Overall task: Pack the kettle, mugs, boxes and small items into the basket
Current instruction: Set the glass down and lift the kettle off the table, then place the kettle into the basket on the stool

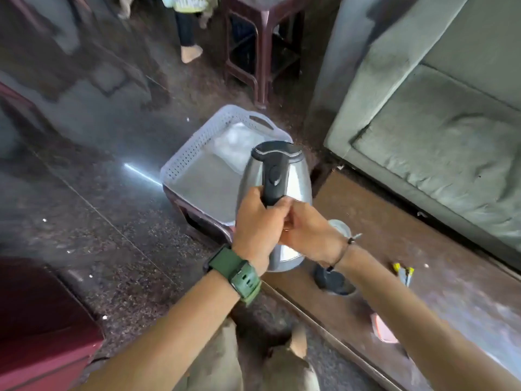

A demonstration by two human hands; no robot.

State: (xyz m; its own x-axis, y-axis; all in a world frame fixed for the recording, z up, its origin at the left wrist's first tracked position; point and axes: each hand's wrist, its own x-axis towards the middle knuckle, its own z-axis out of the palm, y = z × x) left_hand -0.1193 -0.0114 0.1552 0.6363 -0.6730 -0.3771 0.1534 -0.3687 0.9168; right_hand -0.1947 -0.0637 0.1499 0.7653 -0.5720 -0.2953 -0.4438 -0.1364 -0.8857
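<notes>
— packing looks barely begun. the kettle (293,176) is in the air, held by its black handle just over the near edge of the basket (180,170), not yet set down.

— who's got it?

— both hands. the left hand (258,221) has its fingers clamped round the lower end of the handle; the right hand (307,230) is pressed against it from the other side, fingers closed there too, though what exactly they pinch is hidden.

— anything in the basket already?

— only something pale and crinkled at the far end, maybe plastic or paper, too blurred to name. the rest of the floor of it shows bare.

— and what's left?

— a mug-like cup (339,225) behind the right wrist, a dark round thing (334,280) that may be the kettle's base, a yellow-handled tool (404,273) and a pinkish item (383,330), all lying on the wooden surface (451,277). so nearly everything, i'd judge.
</notes>
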